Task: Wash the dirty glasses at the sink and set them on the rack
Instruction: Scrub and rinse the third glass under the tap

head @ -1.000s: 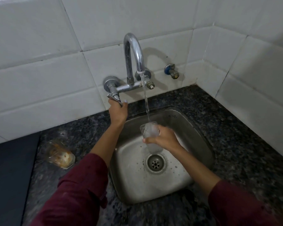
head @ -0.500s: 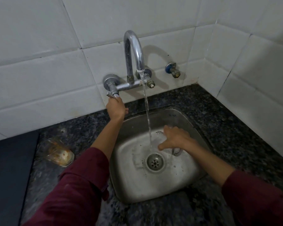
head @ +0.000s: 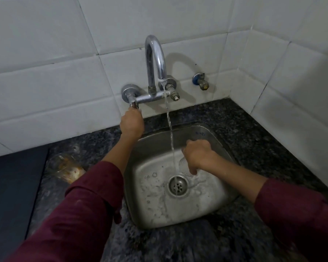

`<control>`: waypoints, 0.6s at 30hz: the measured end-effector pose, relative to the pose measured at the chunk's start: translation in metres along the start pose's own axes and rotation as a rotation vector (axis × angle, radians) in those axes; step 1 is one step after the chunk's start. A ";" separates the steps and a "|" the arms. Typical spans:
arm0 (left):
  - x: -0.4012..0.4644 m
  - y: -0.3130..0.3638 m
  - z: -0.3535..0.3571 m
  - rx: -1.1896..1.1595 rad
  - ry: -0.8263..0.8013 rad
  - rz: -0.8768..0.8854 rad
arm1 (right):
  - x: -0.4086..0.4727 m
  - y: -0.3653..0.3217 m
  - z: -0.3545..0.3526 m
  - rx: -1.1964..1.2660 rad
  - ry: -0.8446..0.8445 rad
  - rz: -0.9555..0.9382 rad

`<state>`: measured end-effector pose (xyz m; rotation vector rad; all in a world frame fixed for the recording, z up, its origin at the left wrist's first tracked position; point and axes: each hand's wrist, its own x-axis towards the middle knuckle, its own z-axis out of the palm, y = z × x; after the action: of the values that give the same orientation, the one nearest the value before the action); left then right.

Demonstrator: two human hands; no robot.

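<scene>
Left hand [head: 132, 123]: I see it gripping the chrome tap handle [head: 134, 105].
Right hand [head: 198, 155]: fingers curled around 1 clear glass [head: 184, 165], low in the steel sink [head: 212, 140].
Dirty glass [head: 64, 167]: lying on speckled counter [head: 254, 137], left.

No legible text, label, brand, number or sign was found. A small bluish mark stood on the inner back wall of the sink [head: 212, 138], near its right corner, too faint and small to read.
</scene>
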<state>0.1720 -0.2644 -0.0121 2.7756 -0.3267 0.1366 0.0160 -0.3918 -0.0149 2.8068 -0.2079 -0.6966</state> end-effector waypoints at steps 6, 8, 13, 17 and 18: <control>-0.072 -0.006 0.006 0.250 -0.659 0.363 | -0.013 0.006 -0.009 0.205 0.043 -0.058; -0.103 -0.003 0.017 -0.035 -0.815 0.496 | -0.016 0.006 -0.009 0.304 0.050 -0.088; -0.141 -0.001 0.039 -0.415 -0.499 0.361 | -0.017 -0.005 0.007 0.677 0.253 -0.103; -0.146 -0.015 0.038 -0.584 -0.347 0.272 | -0.023 -0.028 0.030 1.292 0.443 -0.007; -0.147 -0.019 0.038 -0.619 -0.334 0.259 | -0.025 -0.036 0.034 1.415 0.443 0.026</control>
<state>0.0361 -0.2298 -0.0734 2.1242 -0.6812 -0.3191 -0.0190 -0.3592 -0.0430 4.0980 -0.9495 0.3205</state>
